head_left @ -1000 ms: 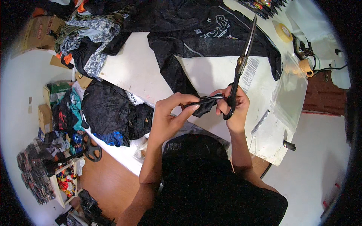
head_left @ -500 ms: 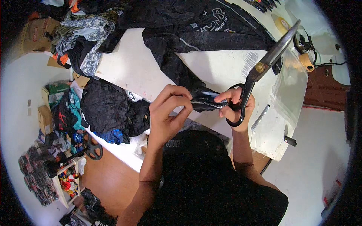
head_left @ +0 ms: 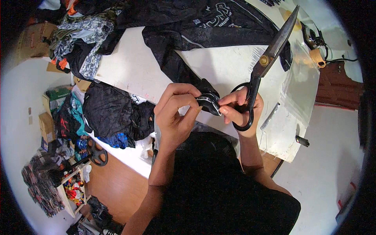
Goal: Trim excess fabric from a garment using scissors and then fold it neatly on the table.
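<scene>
A black garment (head_left: pixel 156 19) with a white print is spread on the white table, one sleeve (head_left: pixel 178 68) reaching down to my hands. My left hand (head_left: pixel 172 113) pinches the left side of the sleeve's end (head_left: pixel 210 105), which bends in a curve and shows a pale lettered band. At its right side, my right hand (head_left: pixel 248 113) grips the same end between thumb and fingertips. Large scissors (head_left: pixel 264 60) with black handles hang on the right hand, fingers through a loop. Their blades look closed and point up and to the right, away from the cloth.
Camouflage-patterned cloth (head_left: pixel 96 29) is heaped at the far left, with a dark garment pile (head_left: pixel 109 109) nearer. A clear plastic sheet (head_left: pixel 299 84) and a thin pale strip (head_left: pixel 270 116) lie to the right. A small black object (head_left: pixel 302 141) sits by the table's right edge.
The sleeve's end has been turned and bent, so its lettered band now faces up. My right hand has shifted slightly left, and the scissors have moved left and up with it.
</scene>
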Action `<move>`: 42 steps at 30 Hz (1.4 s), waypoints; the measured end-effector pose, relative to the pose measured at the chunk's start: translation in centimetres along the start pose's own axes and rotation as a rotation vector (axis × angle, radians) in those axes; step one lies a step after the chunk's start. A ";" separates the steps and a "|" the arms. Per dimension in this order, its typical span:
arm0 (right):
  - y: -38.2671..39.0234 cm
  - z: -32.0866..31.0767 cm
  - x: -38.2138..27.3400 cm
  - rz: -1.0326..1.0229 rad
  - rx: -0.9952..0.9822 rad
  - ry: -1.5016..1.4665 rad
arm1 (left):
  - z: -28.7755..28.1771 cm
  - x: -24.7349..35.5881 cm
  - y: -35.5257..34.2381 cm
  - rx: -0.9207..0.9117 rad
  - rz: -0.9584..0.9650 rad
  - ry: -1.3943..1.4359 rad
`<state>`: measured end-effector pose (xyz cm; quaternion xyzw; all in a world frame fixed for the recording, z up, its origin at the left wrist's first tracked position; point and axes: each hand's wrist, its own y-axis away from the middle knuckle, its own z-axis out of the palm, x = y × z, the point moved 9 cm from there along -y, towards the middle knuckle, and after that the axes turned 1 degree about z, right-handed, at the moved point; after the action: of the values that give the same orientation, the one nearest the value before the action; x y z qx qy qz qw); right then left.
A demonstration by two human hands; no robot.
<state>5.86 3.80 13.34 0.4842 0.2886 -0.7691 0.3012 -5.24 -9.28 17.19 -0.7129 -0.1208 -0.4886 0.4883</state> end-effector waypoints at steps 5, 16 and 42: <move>0.0 -0.4 0.0 0.048 0.041 -0.021 | 0.0 0.0 0.1 0.001 -0.014 0.015; 0.1 -1.4 -0.6 -0.006 0.079 -0.072 | 0.1 -0.4 0.0 0.033 -0.038 0.080; 0.7 -0.4 -0.9 0.012 0.035 -0.098 | 0.0 -0.3 0.1 0.026 -0.043 0.125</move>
<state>6.93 3.76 13.94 0.4528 0.2572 -0.7950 0.3111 -5.33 -9.21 16.85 -0.6717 -0.1119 -0.5411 0.4935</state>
